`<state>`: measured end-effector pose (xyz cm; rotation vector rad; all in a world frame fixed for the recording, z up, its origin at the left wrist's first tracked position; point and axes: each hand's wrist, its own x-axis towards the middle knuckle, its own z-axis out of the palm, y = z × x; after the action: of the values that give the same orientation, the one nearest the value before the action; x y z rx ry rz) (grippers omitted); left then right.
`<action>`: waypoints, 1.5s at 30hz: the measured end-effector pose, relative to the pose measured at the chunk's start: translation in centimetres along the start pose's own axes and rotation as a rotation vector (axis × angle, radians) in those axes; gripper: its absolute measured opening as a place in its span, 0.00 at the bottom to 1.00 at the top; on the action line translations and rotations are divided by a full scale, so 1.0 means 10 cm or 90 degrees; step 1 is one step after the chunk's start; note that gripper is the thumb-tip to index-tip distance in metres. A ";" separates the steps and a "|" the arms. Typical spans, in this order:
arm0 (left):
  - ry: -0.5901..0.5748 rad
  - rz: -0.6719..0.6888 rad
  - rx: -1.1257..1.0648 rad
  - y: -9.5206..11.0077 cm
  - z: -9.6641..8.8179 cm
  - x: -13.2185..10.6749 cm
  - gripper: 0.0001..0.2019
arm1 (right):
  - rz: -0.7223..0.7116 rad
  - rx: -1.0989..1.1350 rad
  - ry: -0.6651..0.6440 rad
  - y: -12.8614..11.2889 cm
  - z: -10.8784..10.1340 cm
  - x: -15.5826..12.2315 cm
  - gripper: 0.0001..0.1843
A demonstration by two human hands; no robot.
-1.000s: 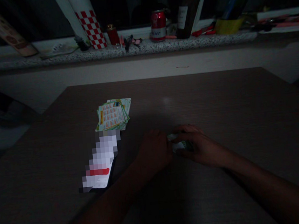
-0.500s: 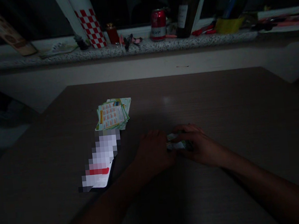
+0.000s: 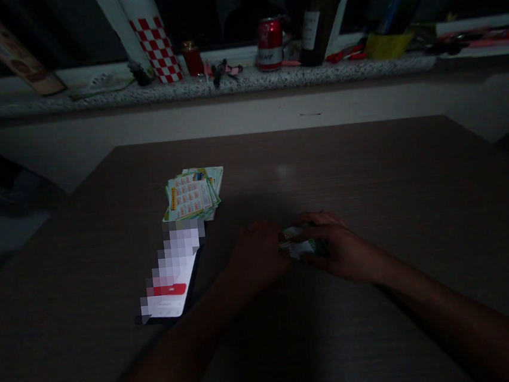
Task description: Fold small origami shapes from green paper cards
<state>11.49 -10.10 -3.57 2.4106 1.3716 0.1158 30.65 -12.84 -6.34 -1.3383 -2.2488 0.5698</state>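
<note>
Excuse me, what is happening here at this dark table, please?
A person sits at a table in dim light. The left hand and the right hand meet on a small pale paper and pinch it just above the tabletop; what it is cannot be read. To the left lies a stack of printed cards, and nearer the person a lit phone. A red can stands on the sill behind.

The left hand and right hand are bare. Both forearms are sleeveless. Dim light hides finer detail.
</note>
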 end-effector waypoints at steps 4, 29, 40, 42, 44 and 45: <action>-0.020 -0.006 -0.032 0.00 -0.06 0.01 0.07 | 0.006 -0.002 -0.011 0.00 -0.01 0.00 0.20; -0.028 0.000 -0.134 -0.21 -0.06 0.03 0.12 | 0.002 -0.017 -0.037 0.00 -0.04 -0.01 0.22; 0.031 0.105 -0.043 -0.06 0.04 -0.17 0.09 | -0.081 -0.005 -0.061 -0.01 -0.14 -0.02 0.17; 0.029 0.110 -0.043 -0.07 0.05 -0.17 0.09 | -0.086 -0.006 -0.074 -0.01 -0.16 -0.02 0.20; 0.030 0.118 -0.045 -0.09 0.06 -0.16 0.10 | -0.092 -0.005 -0.081 0.00 -0.17 -0.02 0.20; 0.031 0.122 -0.044 -0.10 0.07 -0.15 0.10 | -0.096 -0.006 -0.081 0.00 -0.17 -0.02 0.19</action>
<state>10.05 -11.10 -4.37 2.4908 1.1335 0.2697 31.70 -12.80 -5.05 -1.1540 -2.4318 0.6079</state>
